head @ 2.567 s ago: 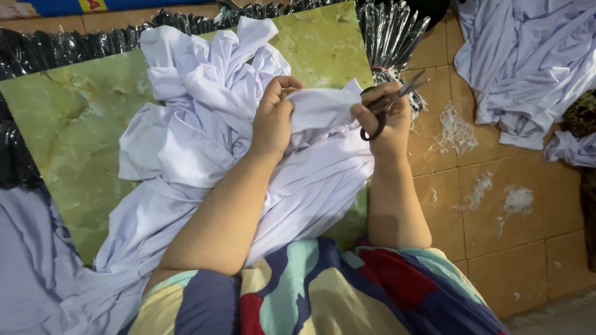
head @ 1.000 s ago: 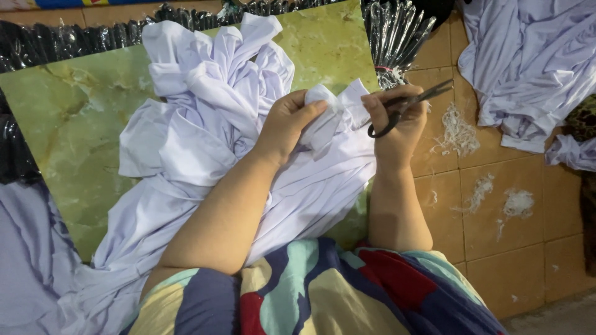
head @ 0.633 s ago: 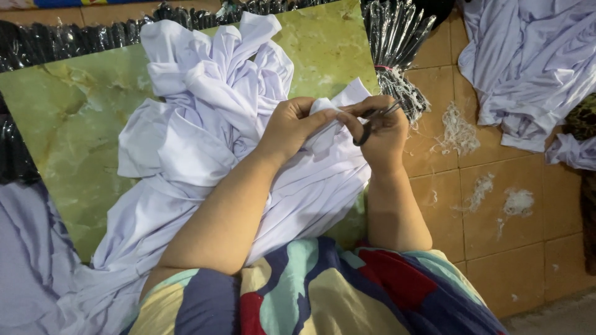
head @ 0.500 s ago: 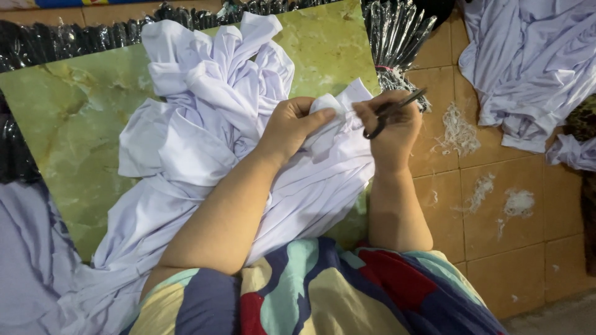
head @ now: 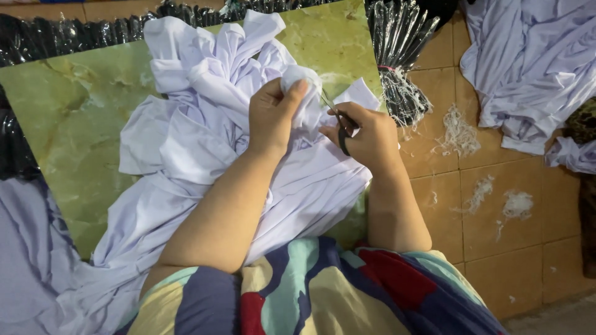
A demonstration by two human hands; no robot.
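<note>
1. Green marbled board (head: 56, 105) lies on the tan tiled floor (head: 496, 248), and on it rests a heap of white garment (head: 205, 124), its lower part trailing off the board toward the person's lap.
2. Left hand (head: 273, 115) is closed around a bunched fold of that cloth, thumb on top; a moment ago the fold lay lower against the heap, and now it is lifted and wrapped tighter.
3. Right hand (head: 369, 136) grips small dark scissors (head: 338, 121), blades pointing at the held fold; earlier they stuck out to the right, away from the cloth, so the tip has swung in to the fabric edge.
4. I judge a thread trim at that spot is under way.
5. Around: white thread scraps (head: 459, 127) on the tiles, more pale cloth (head: 528, 68) at upper right, shiny dark plastic bundles (head: 397, 37) behind the board.
</note>
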